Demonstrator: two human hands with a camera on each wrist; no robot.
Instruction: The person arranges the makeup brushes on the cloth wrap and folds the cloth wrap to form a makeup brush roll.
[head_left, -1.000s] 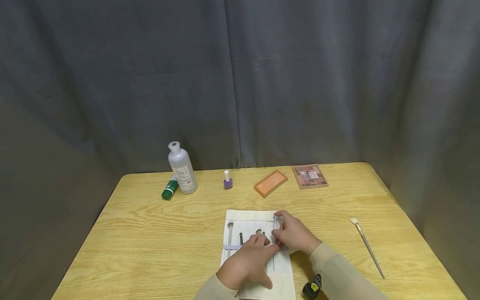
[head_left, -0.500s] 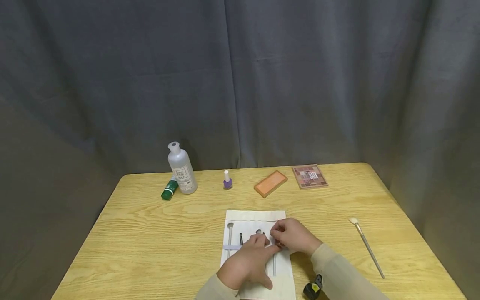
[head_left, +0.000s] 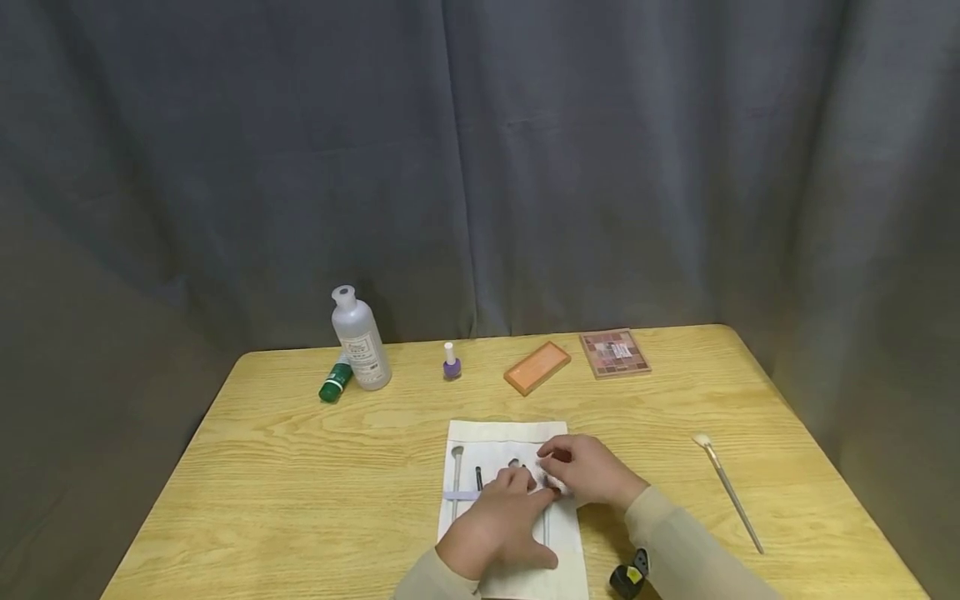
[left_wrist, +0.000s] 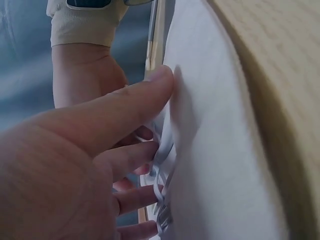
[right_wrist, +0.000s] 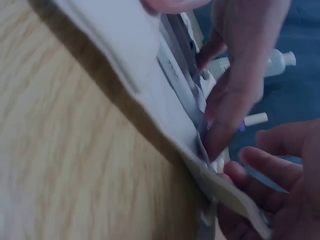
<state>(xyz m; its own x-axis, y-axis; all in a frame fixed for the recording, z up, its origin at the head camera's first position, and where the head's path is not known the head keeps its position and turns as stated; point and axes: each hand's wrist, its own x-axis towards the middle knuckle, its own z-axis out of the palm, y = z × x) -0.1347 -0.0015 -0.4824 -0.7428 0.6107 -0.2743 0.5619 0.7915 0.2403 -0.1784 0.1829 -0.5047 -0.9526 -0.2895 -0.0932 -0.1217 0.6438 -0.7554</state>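
A white cloth brush roll (head_left: 562,575) lies on the table with several makeup brushes under its lilac elastic band (head_left: 461,495). My left hand (head_left: 497,523) rests across the roll, its fingertips at the band (left_wrist: 162,165) and its thumb against the cloth. At the roll's right side, my right hand (head_left: 596,477) bends over the band, with thumb and index finger slightly apart. Below the hands shows a thin brush handle (head_left: 547,527); its upper part is hidden. In the right wrist view, my right fingers (right_wrist: 270,162) are close beside the roll's raised edge (right_wrist: 240,200).
Off to the right lies a loose pale-tipped brush (head_left: 726,487). Along the back stand a clear bottle (head_left: 362,346) and purple nail polish (head_left: 452,367); a green tube (head_left: 335,382), an orange case (head_left: 537,368) and an eyeshadow palette (head_left: 615,353) lie there too.
My right hand has come down from the brush's upper end toward the band, and the brush has slid lower. Its thumb and index finger have parted. My left hand stays on the roll.
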